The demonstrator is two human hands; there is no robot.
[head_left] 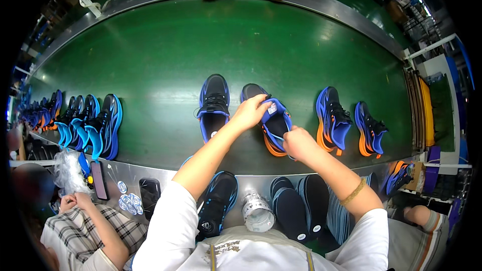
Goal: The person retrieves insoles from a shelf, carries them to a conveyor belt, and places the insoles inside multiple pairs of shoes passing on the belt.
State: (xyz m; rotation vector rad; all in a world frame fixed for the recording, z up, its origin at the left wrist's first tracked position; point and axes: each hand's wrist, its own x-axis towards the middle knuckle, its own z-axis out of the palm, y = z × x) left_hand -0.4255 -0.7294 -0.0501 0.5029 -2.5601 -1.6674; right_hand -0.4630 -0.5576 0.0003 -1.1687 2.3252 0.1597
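At the left, a row of black and blue shoes with bright light-blue insides [103,128] stands on the long, smooth green table [165,45]. Near them, another person's hands [75,201] are together. To the right of those are a phone with a pinkish screen [100,180], a bunch of round silver stickers [130,203] and a black phone [149,194].

Next, a black shoe with blue sides [214,101] sits on the green table, toe pointing far. Nearer is a black shoe with light-blue edges [219,203].

In the middle, on the green table, is a black and blue shoe with an orange heel [276,125]. The left hand [251,112] is clamped on its tongue. The right hand [299,143] is apart from the left, curled tight on the heel edge.

Near the body are a clear round jar [258,215] and flat black insoles [292,208]. Farther right, two black, blue and orange shoes [333,120] stand on the green table.
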